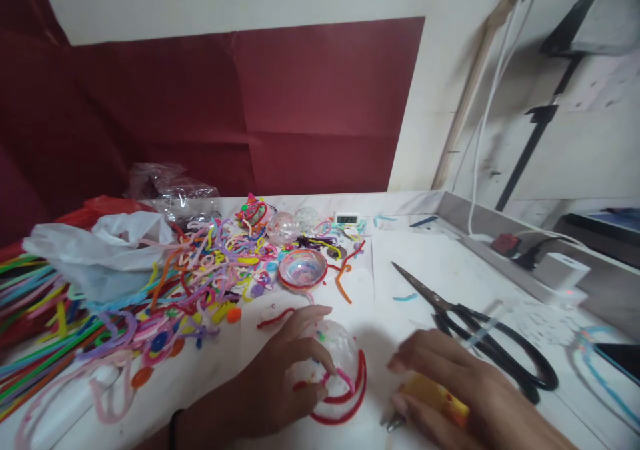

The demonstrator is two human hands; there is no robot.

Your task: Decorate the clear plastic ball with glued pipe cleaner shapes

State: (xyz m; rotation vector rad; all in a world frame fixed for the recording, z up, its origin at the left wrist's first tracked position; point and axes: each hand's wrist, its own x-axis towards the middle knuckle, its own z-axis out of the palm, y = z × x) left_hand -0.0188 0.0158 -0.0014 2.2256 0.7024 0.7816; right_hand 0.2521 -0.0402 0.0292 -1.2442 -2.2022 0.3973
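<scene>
Left hand: in from the left, the left hand (273,370) curls over a see-through ball (343,343), thumb and forefinger seemingly pinching a pink strip (345,378), another finger arched across the top.
Right hand: just to the right, the right hand (450,370) wraps round a yellow tool (430,397), its metal-looking tip apart from the ball; blur hides the detail.
Ball: here it sits, near and central on white paper (415,257), round, glossy, flecked with coloured dots.
Red strip: a fuzzy red strip (345,421) sweeps in an arc along the ball's near right side.
Step in hand: looks like placing the pink strip against that smooth curve, tool at the ready.
Next move calls for: a steady left pinch, I'd judge, and a careful tip, since a slick round surface could roll.
Scissors: far right of the ball, long-bladed scissors (440,301) lie flat, black loops towards the near right.
Bowl: beyond the ball, a shallow bowl (303,270) ringed in swirling colour.
Craft pile: and what a tangle on the left of the counter (560,410), soft, bendy fuzzy strips (220,257) crowding a crumpled white plastic bag (115,243).
</scene>
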